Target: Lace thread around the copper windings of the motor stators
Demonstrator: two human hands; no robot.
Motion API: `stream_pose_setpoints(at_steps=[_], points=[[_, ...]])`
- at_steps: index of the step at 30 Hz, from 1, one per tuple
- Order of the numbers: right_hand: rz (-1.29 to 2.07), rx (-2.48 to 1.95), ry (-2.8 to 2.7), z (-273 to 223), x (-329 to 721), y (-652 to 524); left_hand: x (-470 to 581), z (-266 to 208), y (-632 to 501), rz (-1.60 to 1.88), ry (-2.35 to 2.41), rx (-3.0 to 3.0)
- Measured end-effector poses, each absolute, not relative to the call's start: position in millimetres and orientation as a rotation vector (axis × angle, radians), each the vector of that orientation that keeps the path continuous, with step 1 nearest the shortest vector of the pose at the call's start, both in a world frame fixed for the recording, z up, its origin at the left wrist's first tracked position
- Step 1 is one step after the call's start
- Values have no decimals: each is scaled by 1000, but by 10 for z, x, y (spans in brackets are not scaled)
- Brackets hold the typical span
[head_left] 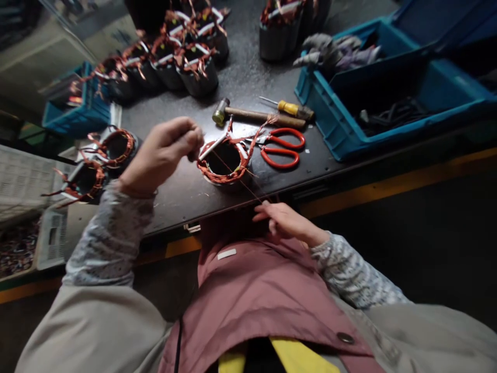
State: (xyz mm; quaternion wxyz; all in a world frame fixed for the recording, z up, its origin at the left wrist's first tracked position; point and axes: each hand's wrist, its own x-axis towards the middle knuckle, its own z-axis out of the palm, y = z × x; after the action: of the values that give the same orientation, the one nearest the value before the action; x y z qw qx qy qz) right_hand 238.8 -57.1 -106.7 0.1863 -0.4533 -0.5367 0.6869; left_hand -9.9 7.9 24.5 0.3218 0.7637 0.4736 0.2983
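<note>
Thread [250,191]: too fine to trace fully between left fingers [189,139] and right fingers [272,210]. Bin contents [402,113], right of both: too dark to identify. Rear wound core [316,16], beyond right fingers: cropped at top.

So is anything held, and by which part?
A thin thread: the right hand pinches its near stretch, the left hand apparently its far stretch; exact grip unclear.

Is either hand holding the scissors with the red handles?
No, the scissors lie on the bench, apart from both the left hand and the right hand.
</note>
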Motion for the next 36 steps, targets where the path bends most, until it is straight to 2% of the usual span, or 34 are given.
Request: stream_pose_setpoints(at_steps=[2,5,9,11,14,18,21,23,25,29,31,33,36], points=[[1614,-1322,-1446,-991,2568,-598,-73,321,-159,813,1118,1663],[1139,-1053,-1432,-690,2616,-661,93,328,-481,782,1013,1405],[1075,-504,-1936,-335,2375,-862,365,235,-690,861,1017,1594],[872,-406,-2214,-296,2294,-970,446,149,-739,743,1026,1876],[446,-448,-2377,-341,2328,-1053,481,-17,-814,620,974,2244],[58,-588,-2191,-428,2461,-974,472,-178,-927,849,959,2457],[-74,-830,-1949,-534,2432,-794,495,-209,-1000,969,1021,2385],[12,-987,-1794,-619,2352,-673,520,-218,-1034,1018,1053,2339],[331,-1136,-1634,-673,2274,-600,539,-245,-1055,1022,1031,2372],[1552,-1126,-1555,-623,2221,-639,542,-352,-1076,975,953,2522],[1899,-1000,-1562,-565,2231,-706,527,-401,-1088,947,935,2608],[1788,-994,-1586,-509,2264,-774,495,-426,-1100,907,922,2684],[1204,-961,-1789,-388,2402,-892,396,-426,-1077,903,915,2724]])
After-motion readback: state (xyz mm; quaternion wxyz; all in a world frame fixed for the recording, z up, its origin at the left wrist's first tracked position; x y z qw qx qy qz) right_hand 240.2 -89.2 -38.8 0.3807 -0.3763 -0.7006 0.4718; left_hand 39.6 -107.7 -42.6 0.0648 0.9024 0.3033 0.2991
